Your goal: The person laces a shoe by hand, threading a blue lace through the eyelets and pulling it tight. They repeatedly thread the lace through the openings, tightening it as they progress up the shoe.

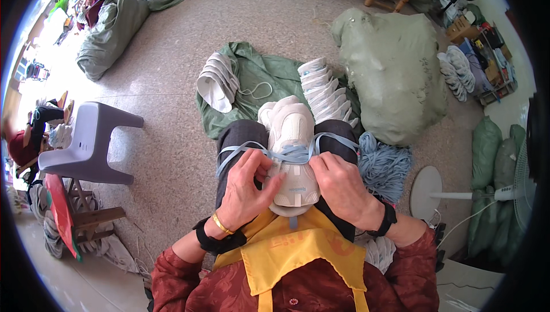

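The fingers of the left hand (245, 193) were curled, thumb standing apart, against the left side of an off-white, rounded shoe (292, 127); whether they gripped anything could not be told. The right hand (344, 190) had its fingertips bunched together at the shoe's right edge, beside a flat, pale-blue fabric lace (295, 154), though whether they pinched it was unclear. The shoe lay at the centre of the frame, toe toward the top, between knees in dark trousers (242, 133), the lace crossing it and trailing out to both sides. Below spread a yellow cloth apron (303, 257). Above the knees, a crumpled green sheet (264, 70) bore a nested stack of white shoe uppers (219, 80). Right of centre lay a tangled heap of light-blue laces (385, 166), below a bulging grey-green sack (395, 71); a grey-purple plastic chair (83, 134) stood at the left.
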Demonstrator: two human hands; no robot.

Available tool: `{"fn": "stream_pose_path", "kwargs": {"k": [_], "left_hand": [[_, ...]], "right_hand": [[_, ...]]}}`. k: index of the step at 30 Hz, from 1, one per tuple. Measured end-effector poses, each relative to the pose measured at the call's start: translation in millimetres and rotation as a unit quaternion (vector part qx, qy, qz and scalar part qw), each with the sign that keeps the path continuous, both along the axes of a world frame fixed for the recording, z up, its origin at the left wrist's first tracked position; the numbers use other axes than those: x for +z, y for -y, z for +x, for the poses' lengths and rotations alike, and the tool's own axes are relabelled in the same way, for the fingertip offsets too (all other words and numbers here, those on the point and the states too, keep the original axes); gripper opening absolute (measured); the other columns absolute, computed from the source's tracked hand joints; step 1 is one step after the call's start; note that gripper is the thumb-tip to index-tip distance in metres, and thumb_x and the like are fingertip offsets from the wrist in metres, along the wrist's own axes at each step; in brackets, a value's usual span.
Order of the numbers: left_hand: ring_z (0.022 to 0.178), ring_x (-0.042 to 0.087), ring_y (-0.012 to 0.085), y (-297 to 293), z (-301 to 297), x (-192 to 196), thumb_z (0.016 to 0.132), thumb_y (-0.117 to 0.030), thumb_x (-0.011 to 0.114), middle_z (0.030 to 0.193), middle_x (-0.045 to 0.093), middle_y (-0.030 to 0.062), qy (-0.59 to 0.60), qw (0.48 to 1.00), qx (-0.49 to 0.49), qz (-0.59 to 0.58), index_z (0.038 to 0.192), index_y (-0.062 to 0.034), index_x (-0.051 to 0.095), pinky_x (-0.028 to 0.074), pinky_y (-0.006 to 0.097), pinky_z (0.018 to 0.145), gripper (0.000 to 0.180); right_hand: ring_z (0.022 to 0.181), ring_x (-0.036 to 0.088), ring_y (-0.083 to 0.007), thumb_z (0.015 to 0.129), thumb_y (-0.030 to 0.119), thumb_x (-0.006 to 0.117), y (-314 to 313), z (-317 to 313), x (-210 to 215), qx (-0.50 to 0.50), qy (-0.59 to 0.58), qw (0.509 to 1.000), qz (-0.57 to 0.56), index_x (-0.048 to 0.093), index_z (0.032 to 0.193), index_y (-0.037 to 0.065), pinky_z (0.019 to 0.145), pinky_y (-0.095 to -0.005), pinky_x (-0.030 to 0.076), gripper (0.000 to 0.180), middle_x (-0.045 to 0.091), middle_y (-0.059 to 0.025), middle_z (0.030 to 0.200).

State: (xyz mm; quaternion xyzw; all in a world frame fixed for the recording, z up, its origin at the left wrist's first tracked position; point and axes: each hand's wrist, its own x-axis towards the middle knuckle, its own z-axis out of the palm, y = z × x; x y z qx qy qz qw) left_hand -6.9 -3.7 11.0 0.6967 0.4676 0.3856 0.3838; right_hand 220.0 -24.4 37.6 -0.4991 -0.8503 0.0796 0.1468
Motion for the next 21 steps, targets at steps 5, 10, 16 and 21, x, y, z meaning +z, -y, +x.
{"fn": "stream_pose_path", "kwargs": {"k": [5,10,16,21], "left_hand": [[0.078,0.063,0.0221,3,-2,-3,0.082,-0.008,0.078,0.091,0.057,0.0116,-0.025,0.999,-0.021,0.001,0.100,0.0027,0.058,0.053,0.032,0.069,0.029],[0.089,0.056,0.0420,6,3,0,0.082,-0.003,0.065,0.095,0.054,0.0213,-0.117,0.992,-0.028,0.049,0.105,0.0048,0.053,0.049,0.049,0.079,0.027],[0.091,0.053,0.0430,5,5,4,0.083,0.002,0.059,0.095,0.052,0.0229,-0.141,0.984,-0.053,0.097,0.104,0.0064,0.053,0.046,0.050,0.082,0.022],[0.092,0.053,0.0427,5,5,0,0.083,0.003,0.058,0.095,0.052,0.0225,-0.129,0.985,-0.055,0.104,0.103,0.0061,0.053,0.046,0.050,0.083,0.022]], "right_hand": [[0.085,0.064,-0.0306,0.081,0.003,0.065,-14,-6,-1,0.017,0.034,0.992,0.119,0.059,0.097,0.000,0.071,-0.0374,0.054,0.018,0.056,-0.0112,0.088],[0.085,0.065,-0.0371,0.090,0.001,0.065,-4,-24,2,0.027,-0.230,0.971,-0.063,0.059,0.100,0.001,0.072,-0.0447,0.054,0.011,0.058,-0.0154,0.093],[0.085,0.067,-0.0396,0.091,0.009,0.071,-14,-32,-10,0.011,-0.216,0.971,-0.098,0.060,0.100,0.001,0.074,-0.0476,0.054,0.016,0.061,-0.0168,0.093],[0.080,0.068,-0.0358,0.088,0.009,0.076,-22,-36,-16,0.018,-0.186,0.979,-0.075,0.066,0.096,0.002,0.068,-0.0438,0.055,0.015,0.063,-0.0139,0.091]]}}
